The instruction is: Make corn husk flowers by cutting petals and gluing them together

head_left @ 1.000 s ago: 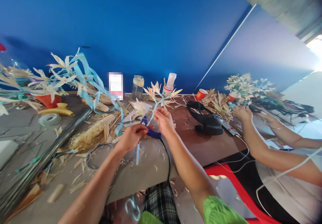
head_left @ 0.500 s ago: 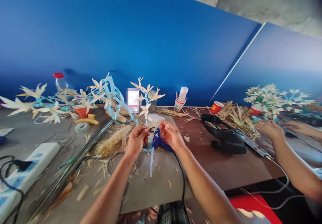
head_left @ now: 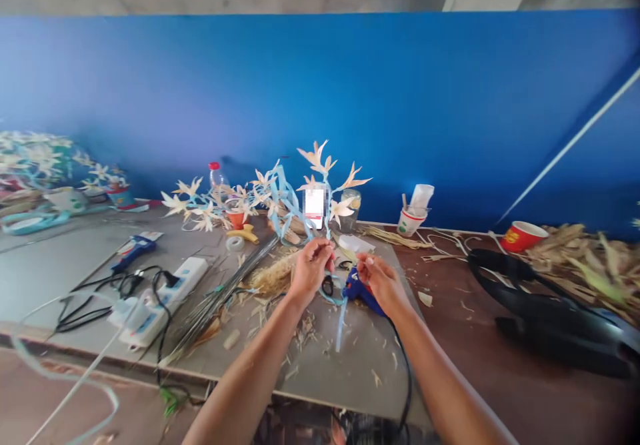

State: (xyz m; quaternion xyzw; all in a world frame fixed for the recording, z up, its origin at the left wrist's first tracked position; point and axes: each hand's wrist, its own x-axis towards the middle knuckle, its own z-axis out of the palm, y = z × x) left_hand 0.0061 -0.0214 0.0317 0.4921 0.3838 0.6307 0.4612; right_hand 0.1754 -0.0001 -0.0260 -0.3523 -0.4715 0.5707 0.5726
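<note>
My left hand [head_left: 311, 265] is closed around the light-blue wrapped stem of a flower sprig [head_left: 326, 177] with pale husk petals, held upright over the table. A loose tail of light-blue ribbon [head_left: 341, 321] hangs down from the stem between my hands. My right hand [head_left: 376, 278] is pinched just right of the stem at the ribbon's upper end, above a blue glue gun [head_left: 356, 287] lying on the grey table [head_left: 320, 371].
A white power strip [head_left: 165, 295] with black cables lies left. A bundle of thin wires [head_left: 225, 291], husk scraps, a tape roll [head_left: 234, 243], more husk flowers [head_left: 210, 205], paper cups [head_left: 411, 219] and a red cup [head_left: 523, 235] stand behind. A black device [head_left: 545, 305] lies right.
The view has swung left and up; the neighbouring person's arms are out of view. My left hand has raised the sprig upright, and my right hand has drawn apart to the ribbon.
</note>
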